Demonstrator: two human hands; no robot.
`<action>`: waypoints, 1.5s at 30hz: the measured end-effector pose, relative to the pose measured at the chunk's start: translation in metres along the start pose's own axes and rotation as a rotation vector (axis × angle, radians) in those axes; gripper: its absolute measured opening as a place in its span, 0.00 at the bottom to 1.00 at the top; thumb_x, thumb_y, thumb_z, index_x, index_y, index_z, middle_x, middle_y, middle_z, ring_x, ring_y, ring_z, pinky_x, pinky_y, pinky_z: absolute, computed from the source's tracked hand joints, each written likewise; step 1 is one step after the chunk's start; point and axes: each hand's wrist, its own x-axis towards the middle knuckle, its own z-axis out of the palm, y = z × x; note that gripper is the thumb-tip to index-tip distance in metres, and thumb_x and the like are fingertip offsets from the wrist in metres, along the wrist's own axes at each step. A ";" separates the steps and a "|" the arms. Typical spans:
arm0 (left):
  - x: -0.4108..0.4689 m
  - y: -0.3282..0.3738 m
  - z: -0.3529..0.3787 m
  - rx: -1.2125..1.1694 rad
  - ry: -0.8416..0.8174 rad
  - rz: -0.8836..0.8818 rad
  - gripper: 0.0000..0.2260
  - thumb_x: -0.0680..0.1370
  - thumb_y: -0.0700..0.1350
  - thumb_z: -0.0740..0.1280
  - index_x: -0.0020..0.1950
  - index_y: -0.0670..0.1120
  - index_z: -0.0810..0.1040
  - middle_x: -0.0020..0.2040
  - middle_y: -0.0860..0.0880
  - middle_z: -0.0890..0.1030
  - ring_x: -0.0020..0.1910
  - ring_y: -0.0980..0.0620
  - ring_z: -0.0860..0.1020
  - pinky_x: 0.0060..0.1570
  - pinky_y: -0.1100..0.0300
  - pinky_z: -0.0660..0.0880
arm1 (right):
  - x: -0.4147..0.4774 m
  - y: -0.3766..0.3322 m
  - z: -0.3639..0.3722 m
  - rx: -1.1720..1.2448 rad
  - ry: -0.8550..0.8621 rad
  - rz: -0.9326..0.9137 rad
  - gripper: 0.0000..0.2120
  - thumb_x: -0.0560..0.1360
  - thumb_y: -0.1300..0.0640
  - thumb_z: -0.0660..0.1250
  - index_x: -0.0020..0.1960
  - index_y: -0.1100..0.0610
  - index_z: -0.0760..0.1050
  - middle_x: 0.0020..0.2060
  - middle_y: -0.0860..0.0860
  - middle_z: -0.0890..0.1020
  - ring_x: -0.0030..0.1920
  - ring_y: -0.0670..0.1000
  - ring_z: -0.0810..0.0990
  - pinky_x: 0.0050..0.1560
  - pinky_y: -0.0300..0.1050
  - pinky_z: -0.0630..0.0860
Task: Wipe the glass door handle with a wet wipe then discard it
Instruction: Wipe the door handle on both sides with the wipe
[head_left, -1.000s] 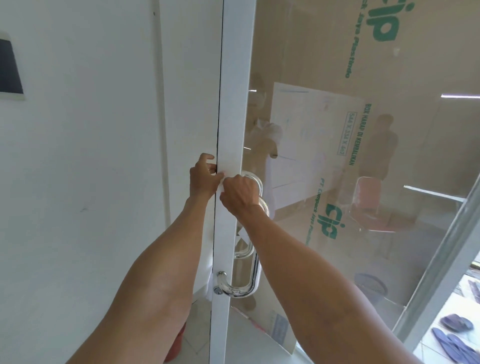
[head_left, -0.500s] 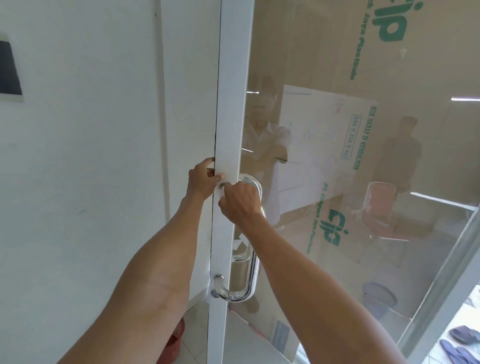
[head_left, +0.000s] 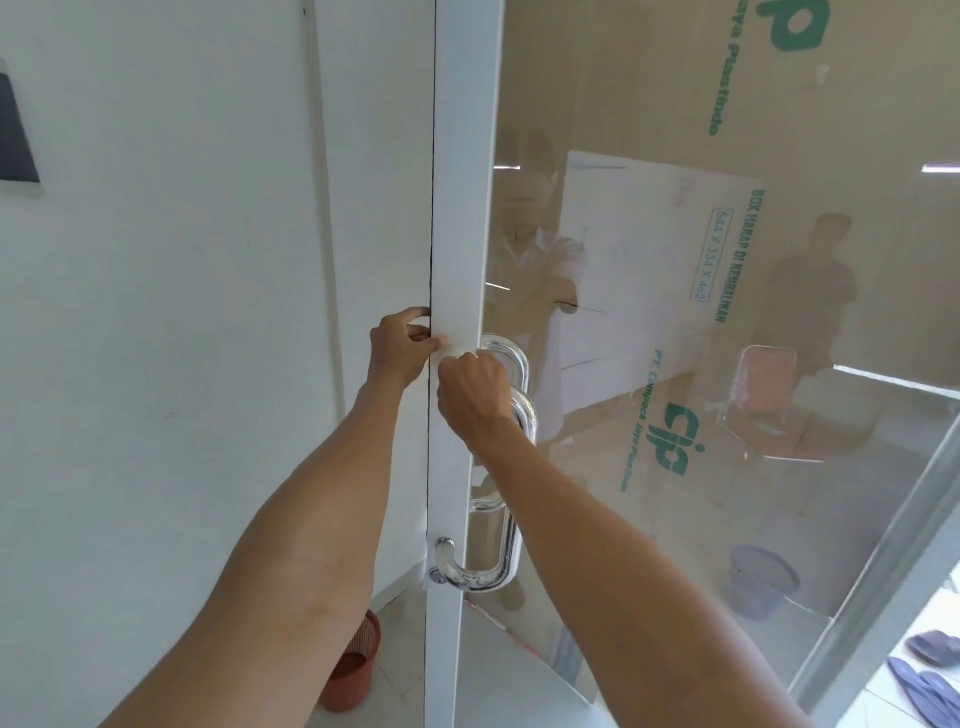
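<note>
Chrome handle (head_left: 512, 545) is standing on the door's frame (head_left: 462, 156). At its top, the right hand (head_left: 475, 397) is curling round a white wipe (head_left: 451, 355); the left hand (head_left: 397, 345) is pinching the wipe's other end. Red basket (head_left: 356, 675) below: contents unclear.

Left of door stile (head_left: 462, 208): wall (head_left: 156, 312), basket (head_left: 353, 670) on floor (head_left: 402, 644). On stile: door handle (head_left: 511, 540). Behind glass (head_left: 649, 130): chair (head_left: 769, 395), bucket (head_left: 761, 579).

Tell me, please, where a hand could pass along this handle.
Free: the lower handle between the right forearm and its bottom bend, and the door frame below the left hand. Crowded: the handle's top, gripped by the right hand, with the left hand holding the frame's edge.
</note>
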 end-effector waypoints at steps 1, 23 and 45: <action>-0.001 0.001 -0.001 -0.006 0.000 -0.005 0.21 0.70 0.42 0.76 0.62 0.45 0.80 0.49 0.44 0.85 0.43 0.53 0.82 0.45 0.73 0.72 | -0.005 0.003 -0.001 -0.006 0.053 0.010 0.08 0.58 0.56 0.76 0.31 0.52 0.78 0.21 0.45 0.74 0.23 0.45 0.74 0.34 0.39 0.74; -0.013 0.014 0.001 0.047 0.047 -0.045 0.20 0.70 0.42 0.77 0.60 0.41 0.81 0.51 0.41 0.85 0.47 0.47 0.83 0.51 0.65 0.74 | -0.023 0.009 -0.010 0.078 0.087 -0.101 0.14 0.49 0.66 0.76 0.27 0.54 0.74 0.18 0.47 0.73 0.20 0.47 0.74 0.36 0.37 0.77; -0.023 0.019 -0.001 0.070 0.030 -0.033 0.20 0.71 0.44 0.76 0.61 0.40 0.80 0.52 0.42 0.84 0.49 0.45 0.83 0.59 0.54 0.77 | -0.053 0.042 0.015 0.257 0.312 -0.095 0.17 0.63 0.67 0.77 0.51 0.61 0.81 0.40 0.53 0.84 0.43 0.52 0.84 0.60 0.45 0.76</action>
